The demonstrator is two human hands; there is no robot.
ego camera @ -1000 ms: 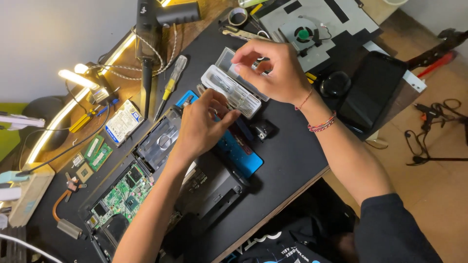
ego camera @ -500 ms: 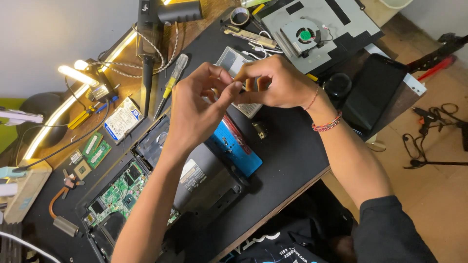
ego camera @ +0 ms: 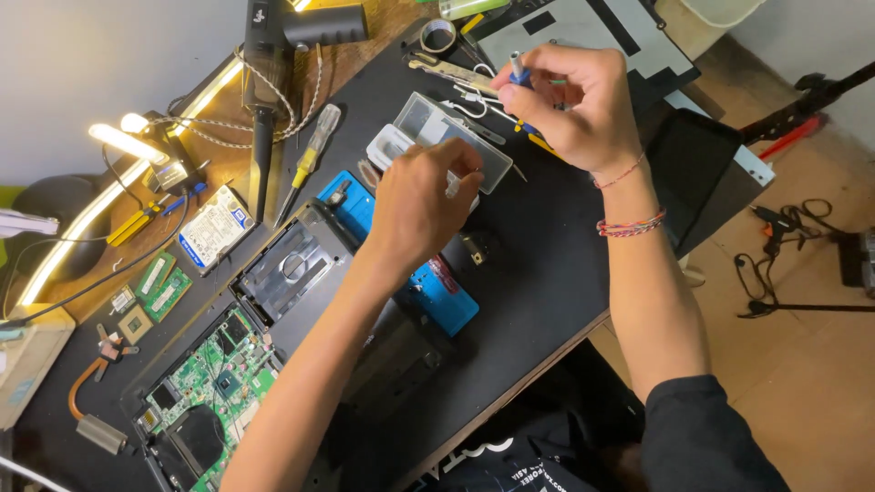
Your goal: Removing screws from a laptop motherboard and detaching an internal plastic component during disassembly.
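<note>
My left hand reaches over a clear plastic bit case lying open on the black desk mat. Its curled fingertips touch the case's white tray, and whether they pinch a bit is hidden. My right hand is raised above the far side of the case, shut on a small precision screwdriver with a silver end and blue grip. Below my left forearm lie a blue pad and an opened laptop base with a green motherboard.
A yellow-handled screwdriver, a hard drive, memory sticks and a copper heat pipe lie at the left. A black tool, tape roll, grey laptop panel and lit lamp sit behind. Cables lie on the floor.
My hands were together above the case. They have parted: the left dropped onto the case's tray, the right lifted away to the far right with the screwdriver.
</note>
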